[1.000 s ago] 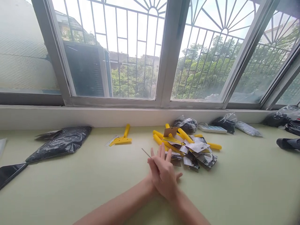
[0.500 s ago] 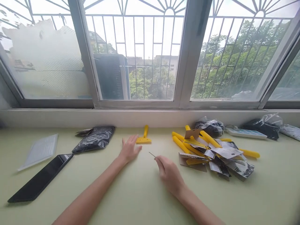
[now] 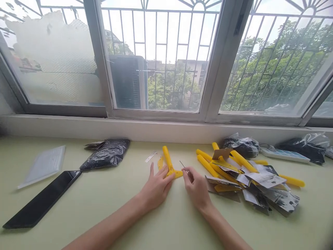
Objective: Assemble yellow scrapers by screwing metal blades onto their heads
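Note:
A yellow scraper lies on the table, its handle pointing toward the window. My left hand is on the left part of its head, gripping it between thumb and forefinger while another finger stands away. Just left of the handle is a loose flat yellow plate, partly behind my fingers. Beyond it rests a thin pale metal strip. My right hand is closed around a thin metal rod, whose tip points up and left, close to the right end of the scraper head.
To the right is a pile of yellow scrapers and printed cards. Behind it sit black plastic bags and a pale flat device. On the left are a black bag, a dark slanted panel and a clear packet.
The scraper is now nearer to me, with my left hand over its head. The yellow plate and metal strip now show apart from it. My right hand has stayed near, holding the rod.

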A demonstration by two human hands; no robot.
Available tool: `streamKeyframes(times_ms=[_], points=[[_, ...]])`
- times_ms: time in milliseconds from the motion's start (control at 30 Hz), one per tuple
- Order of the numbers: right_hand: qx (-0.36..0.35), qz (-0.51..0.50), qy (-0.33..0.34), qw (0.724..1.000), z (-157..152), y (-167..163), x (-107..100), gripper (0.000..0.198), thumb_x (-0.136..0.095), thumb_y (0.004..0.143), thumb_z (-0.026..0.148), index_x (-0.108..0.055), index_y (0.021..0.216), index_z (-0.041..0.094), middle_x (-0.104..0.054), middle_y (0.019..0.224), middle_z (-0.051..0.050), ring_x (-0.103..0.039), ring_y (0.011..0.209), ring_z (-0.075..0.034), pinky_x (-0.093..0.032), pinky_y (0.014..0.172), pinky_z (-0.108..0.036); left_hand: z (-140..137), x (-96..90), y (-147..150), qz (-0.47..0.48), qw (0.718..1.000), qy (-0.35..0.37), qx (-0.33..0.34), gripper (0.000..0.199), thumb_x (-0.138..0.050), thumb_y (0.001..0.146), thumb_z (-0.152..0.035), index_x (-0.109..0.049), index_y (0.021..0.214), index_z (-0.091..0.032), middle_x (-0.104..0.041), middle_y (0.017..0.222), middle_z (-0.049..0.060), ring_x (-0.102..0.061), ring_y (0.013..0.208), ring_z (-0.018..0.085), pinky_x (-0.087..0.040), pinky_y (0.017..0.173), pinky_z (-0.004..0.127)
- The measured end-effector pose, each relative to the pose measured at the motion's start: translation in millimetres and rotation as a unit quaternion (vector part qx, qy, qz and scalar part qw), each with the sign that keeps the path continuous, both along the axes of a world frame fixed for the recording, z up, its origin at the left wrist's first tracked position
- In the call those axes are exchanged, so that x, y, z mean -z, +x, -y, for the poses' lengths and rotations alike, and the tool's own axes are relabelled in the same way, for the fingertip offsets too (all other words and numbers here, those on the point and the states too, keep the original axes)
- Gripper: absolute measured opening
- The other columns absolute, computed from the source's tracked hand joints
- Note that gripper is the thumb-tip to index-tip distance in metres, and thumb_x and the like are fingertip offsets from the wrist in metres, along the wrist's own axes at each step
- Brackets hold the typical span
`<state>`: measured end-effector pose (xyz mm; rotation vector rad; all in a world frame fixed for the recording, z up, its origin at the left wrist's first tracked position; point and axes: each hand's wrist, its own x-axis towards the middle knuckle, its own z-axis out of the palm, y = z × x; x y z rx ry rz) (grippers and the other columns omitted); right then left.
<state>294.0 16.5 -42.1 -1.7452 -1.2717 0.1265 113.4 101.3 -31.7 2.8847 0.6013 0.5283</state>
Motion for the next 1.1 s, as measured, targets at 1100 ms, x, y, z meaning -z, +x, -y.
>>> streamKeyframes(times_ms=[1100], points=[[-0.107, 0.002, -0.083, 0.991, 6, -12, -1, 0.027, -0.064, 0.083, 0.046, -0.071, 0.088, 0.02, -0.055, 0.067, 0.002, -0.048, 0.065, -0.016, -0.036, 0.062, -0.027, -8, 11.5, -12, 0.105, 0.969, -0.203, -0.094, 0.025, -0.055, 0.083, -0.017, -0.065, 0.105, -0.023, -0.065, 0.104, 0.007, -0.059, 0.103, 0.026, -0.048, 0.094, 0.044]])
